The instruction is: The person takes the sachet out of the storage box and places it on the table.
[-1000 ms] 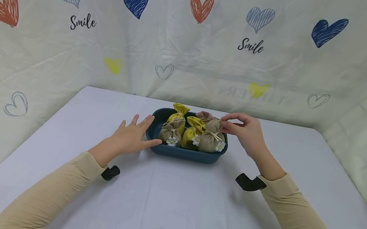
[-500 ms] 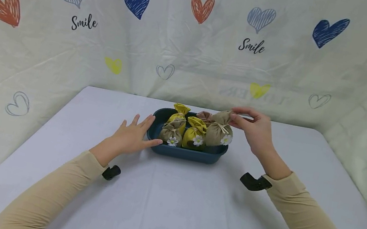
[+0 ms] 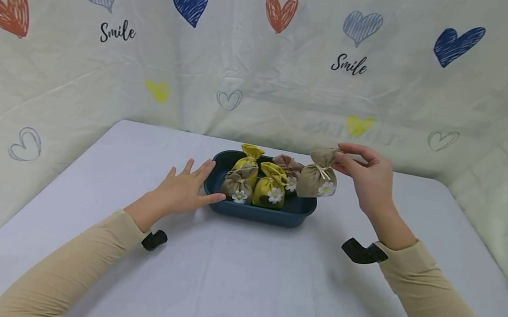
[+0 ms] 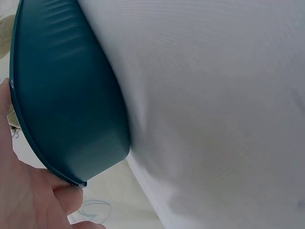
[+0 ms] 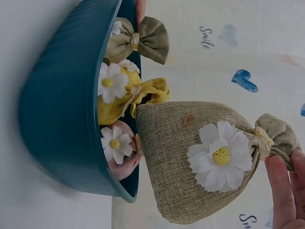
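Observation:
A dark teal basin holds several small drawstring sachets. My right hand pinches the gathered top of a beige burlap sachet, which hangs over the basin's right end; a white daisy decorates its front. My left hand lies with fingers spread against the basin's left end, thumb at the near rim, as the left wrist view also shows along the rim. Inside sit a second beige sachet, a yellow sachet with a daisy, another yellow one behind, and a dusty-pink sachet.
The basin stands toward the far edge of a table with a white cover. Behind it hangs a pale curtain printed with hearts and "Smile". A black wrist camera sits under the right cuff, another by the left.
My right hand has lifted the beige burlap sachet up from the basin and drawn it to the right, uncovering the pink sachet's daisy. My left hand has stayed in place.

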The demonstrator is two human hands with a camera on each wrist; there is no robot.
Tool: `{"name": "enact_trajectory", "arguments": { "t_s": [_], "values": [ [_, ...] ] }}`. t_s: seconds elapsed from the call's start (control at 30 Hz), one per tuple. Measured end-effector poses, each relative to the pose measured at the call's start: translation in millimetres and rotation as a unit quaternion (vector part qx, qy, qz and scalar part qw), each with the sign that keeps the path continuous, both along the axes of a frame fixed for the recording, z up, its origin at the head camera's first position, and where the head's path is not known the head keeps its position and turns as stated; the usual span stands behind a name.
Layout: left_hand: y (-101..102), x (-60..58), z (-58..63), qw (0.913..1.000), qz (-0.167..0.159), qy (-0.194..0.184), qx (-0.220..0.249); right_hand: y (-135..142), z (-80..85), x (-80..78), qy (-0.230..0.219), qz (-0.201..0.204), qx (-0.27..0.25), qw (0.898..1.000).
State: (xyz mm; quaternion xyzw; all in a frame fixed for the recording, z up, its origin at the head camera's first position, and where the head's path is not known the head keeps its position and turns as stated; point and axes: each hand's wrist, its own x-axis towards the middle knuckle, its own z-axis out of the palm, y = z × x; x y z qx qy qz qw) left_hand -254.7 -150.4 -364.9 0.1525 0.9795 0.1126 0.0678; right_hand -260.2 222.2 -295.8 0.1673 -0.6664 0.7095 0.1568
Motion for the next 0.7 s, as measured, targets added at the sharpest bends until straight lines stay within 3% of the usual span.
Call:
{"name": "enact_trajectory", "arguments": {
  "t_s": [0.7],
  "values": [
    [2, 2.2, 3.0, 1.0000, 0.002, -0.001, 0.000, 24, 1.9, -4.8, 0.009, -0.038, -0.055, 0.998]
  ]
}}
